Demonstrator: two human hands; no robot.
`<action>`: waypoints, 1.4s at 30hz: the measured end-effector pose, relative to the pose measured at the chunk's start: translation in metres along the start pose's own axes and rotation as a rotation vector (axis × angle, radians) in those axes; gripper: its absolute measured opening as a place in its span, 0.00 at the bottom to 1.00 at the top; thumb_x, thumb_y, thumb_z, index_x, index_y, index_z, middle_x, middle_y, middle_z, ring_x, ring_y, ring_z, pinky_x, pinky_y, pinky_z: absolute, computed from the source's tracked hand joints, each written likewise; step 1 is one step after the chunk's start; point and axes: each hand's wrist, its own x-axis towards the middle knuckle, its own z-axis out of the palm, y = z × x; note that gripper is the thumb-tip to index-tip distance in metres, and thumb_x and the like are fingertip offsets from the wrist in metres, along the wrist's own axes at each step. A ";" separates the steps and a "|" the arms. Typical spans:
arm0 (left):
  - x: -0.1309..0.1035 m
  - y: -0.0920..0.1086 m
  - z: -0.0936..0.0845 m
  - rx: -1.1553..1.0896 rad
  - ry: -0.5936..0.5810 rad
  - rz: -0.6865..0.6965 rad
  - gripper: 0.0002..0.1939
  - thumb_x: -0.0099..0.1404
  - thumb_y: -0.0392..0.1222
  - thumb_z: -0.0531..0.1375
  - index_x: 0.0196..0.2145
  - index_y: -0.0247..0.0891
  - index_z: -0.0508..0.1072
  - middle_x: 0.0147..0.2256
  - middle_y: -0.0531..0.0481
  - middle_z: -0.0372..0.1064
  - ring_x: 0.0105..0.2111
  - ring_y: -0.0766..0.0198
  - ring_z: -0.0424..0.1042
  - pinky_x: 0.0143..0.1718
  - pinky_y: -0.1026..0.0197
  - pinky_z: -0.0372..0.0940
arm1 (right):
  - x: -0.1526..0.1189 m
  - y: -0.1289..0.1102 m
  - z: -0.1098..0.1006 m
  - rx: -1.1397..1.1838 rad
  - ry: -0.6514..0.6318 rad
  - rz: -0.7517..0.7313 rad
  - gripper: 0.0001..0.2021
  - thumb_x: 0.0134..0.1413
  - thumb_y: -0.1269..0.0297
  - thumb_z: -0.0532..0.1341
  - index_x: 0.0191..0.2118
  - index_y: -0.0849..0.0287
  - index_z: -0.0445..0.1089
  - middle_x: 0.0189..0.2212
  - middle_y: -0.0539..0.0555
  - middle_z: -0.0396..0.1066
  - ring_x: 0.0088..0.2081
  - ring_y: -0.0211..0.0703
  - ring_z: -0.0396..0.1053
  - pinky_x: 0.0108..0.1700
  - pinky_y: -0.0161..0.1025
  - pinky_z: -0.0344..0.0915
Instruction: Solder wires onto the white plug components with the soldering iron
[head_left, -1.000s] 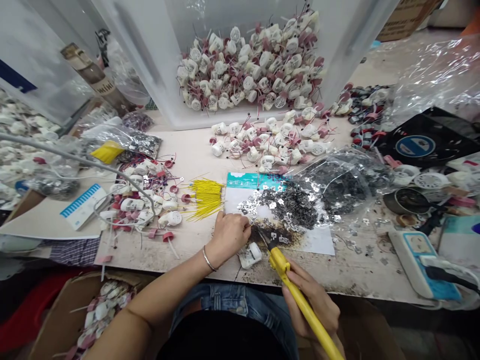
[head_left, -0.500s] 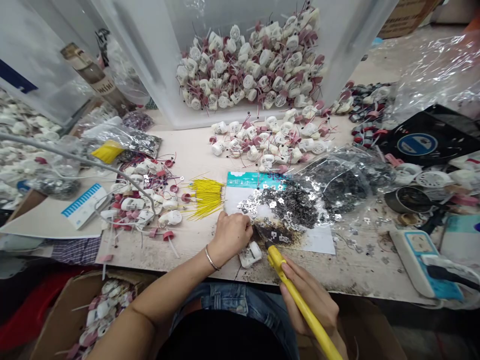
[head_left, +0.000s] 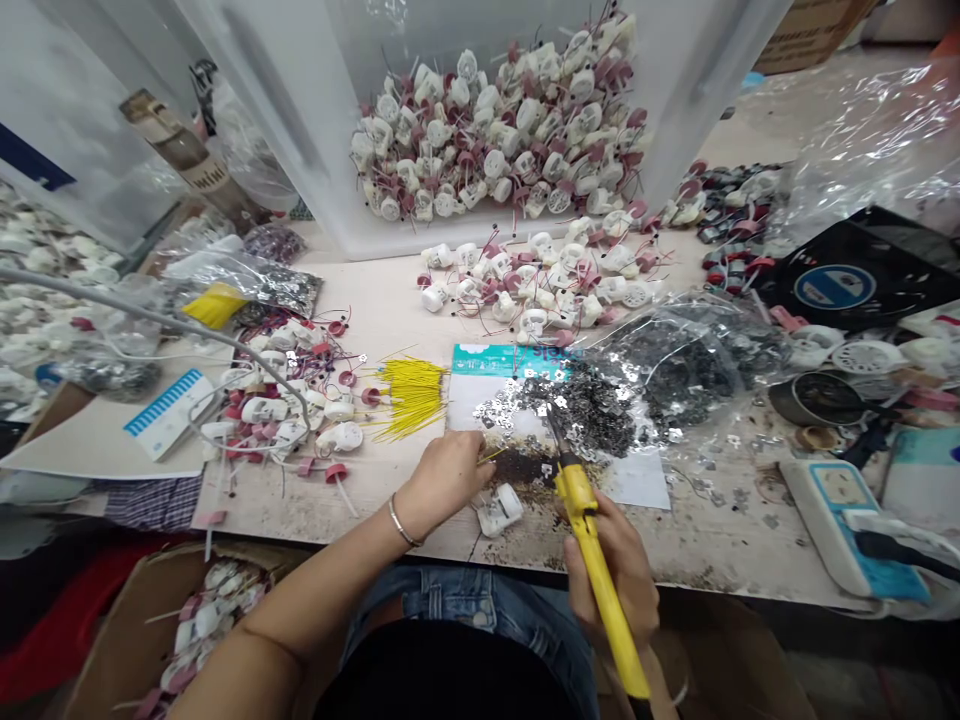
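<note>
Wire (head_left: 495, 454) is being pinched by left hand (head_left: 448, 475), iron (head_left: 597, 552) gripped by right hand (head_left: 624, 566); drift-scattered tabs (head_left: 498, 408) are being risked.

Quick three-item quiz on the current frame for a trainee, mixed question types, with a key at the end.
1. What is the right hand gripping?
A. A plastic bag
B. A yellow tool
C. A bottle
2. True or false: a bracelet circles the wrist of the left hand.
3. Fill in: in the camera's view, the bundle of yellow wires lies to the ____ of the white sheet.

Key: 1. B; 2. True; 3. left
</note>
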 end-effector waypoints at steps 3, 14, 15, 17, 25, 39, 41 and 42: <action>-0.013 0.000 -0.004 -0.074 0.009 0.038 0.07 0.61 0.34 0.57 0.29 0.36 0.75 0.27 0.48 0.75 0.29 0.61 0.73 0.31 0.64 0.62 | 0.014 -0.001 0.017 0.053 0.007 0.016 0.10 0.51 0.81 0.59 0.35 0.58 0.70 0.56 0.57 0.63 0.51 0.50 0.70 0.42 0.42 0.76; -0.029 -0.011 0.010 -0.916 0.468 0.270 0.06 0.63 0.37 0.61 0.34 0.34 0.77 0.29 0.47 0.76 0.28 0.65 0.74 0.31 0.65 0.69 | 0.029 -0.024 0.034 0.082 0.060 -0.022 0.12 0.47 0.77 0.65 0.27 0.58 0.61 0.52 0.54 0.61 0.52 0.43 0.68 0.44 0.38 0.74; -0.029 -0.017 0.007 -0.886 0.520 0.260 0.06 0.64 0.37 0.60 0.35 0.34 0.77 0.27 0.48 0.75 0.26 0.66 0.73 0.30 0.65 0.69 | 0.027 -0.023 0.033 0.064 0.021 -0.042 0.10 0.47 0.76 0.66 0.28 0.58 0.63 0.51 0.54 0.61 0.51 0.44 0.68 0.43 0.38 0.74; -0.032 -0.030 0.002 -0.726 0.637 0.342 0.06 0.65 0.35 0.59 0.37 0.34 0.76 0.28 0.48 0.74 0.27 0.67 0.72 0.30 0.66 0.68 | 0.024 -0.019 0.035 0.030 -0.045 -0.064 0.08 0.48 0.77 0.64 0.30 0.58 0.67 0.50 0.54 0.63 0.48 0.43 0.70 0.42 0.37 0.75; -0.064 -0.054 0.013 0.019 0.391 0.913 0.11 0.68 0.30 0.52 0.45 0.32 0.72 0.27 0.48 0.73 0.25 0.66 0.68 0.28 0.64 0.65 | 0.032 -0.015 0.052 -0.039 0.112 0.108 0.09 0.49 0.73 0.65 0.29 0.58 0.63 0.50 0.56 0.61 0.47 0.43 0.70 0.45 0.42 0.72; -0.046 -0.034 0.050 -0.701 0.357 0.344 0.07 0.64 0.36 0.60 0.31 0.34 0.77 0.27 0.47 0.75 0.28 0.65 0.72 0.33 0.65 0.66 | 0.030 -0.023 0.062 0.151 0.062 0.106 0.09 0.50 0.74 0.64 0.30 0.57 0.62 0.50 0.56 0.60 0.50 0.44 0.69 0.40 0.39 0.76; -0.046 -0.034 0.049 -0.715 0.325 0.315 0.07 0.64 0.36 0.59 0.31 0.34 0.77 0.28 0.48 0.75 0.29 0.66 0.72 0.38 0.63 0.66 | 0.029 -0.025 0.064 0.158 0.100 0.098 0.10 0.50 0.79 0.62 0.30 0.57 0.62 0.51 0.54 0.58 0.51 0.43 0.68 0.42 0.38 0.76; -0.047 -0.033 0.048 -0.720 0.313 0.299 0.07 0.64 0.36 0.60 0.30 0.35 0.77 0.27 0.49 0.74 0.28 0.66 0.72 0.41 0.61 0.66 | 0.028 -0.026 0.064 0.167 0.097 0.084 0.10 0.49 0.80 0.62 0.30 0.57 0.62 0.52 0.54 0.58 0.51 0.43 0.68 0.42 0.38 0.76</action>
